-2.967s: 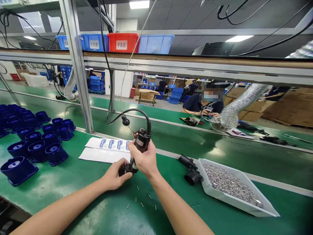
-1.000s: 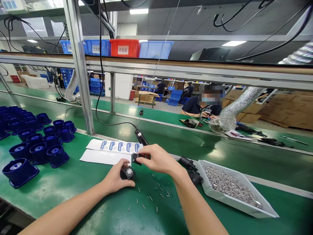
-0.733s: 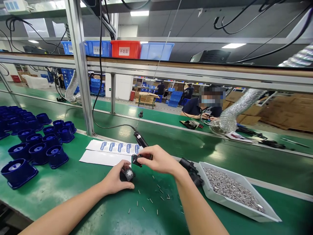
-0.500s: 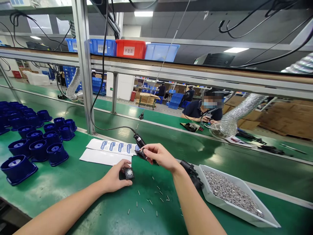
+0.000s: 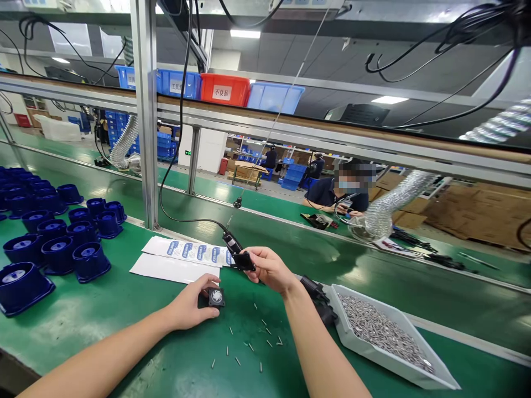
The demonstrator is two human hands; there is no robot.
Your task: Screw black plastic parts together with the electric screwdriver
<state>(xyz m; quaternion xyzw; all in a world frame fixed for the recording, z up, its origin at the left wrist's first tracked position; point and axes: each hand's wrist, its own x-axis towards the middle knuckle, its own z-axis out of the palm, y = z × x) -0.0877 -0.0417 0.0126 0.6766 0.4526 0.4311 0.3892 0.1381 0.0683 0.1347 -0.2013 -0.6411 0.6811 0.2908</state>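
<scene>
My left hand curls its fingers and thumb around a small square black fan housing with a white bladed wheel, low over the green bench. To its right, my right hand pinches a flat black plastic part, tilted in the air. Just behind that part hangs a black electric screwdriver on a cord; its lower end is hidden, and I cannot tell whether my fingers touch it. Several loose metal screws lie on the bench in front of my hands.
A grey tray full of small metal pieces stands at right, beside black parts. Label sheets lie behind my left hand. Dark blue plastic housings crowd the left. A metal post rises behind; a co-worker sits across.
My right hand has turned the flat black part so its broad face shows more, in front of the screwdriver. My left hand keeps the fan housing in nearly the same place. The view has shifted slightly.
</scene>
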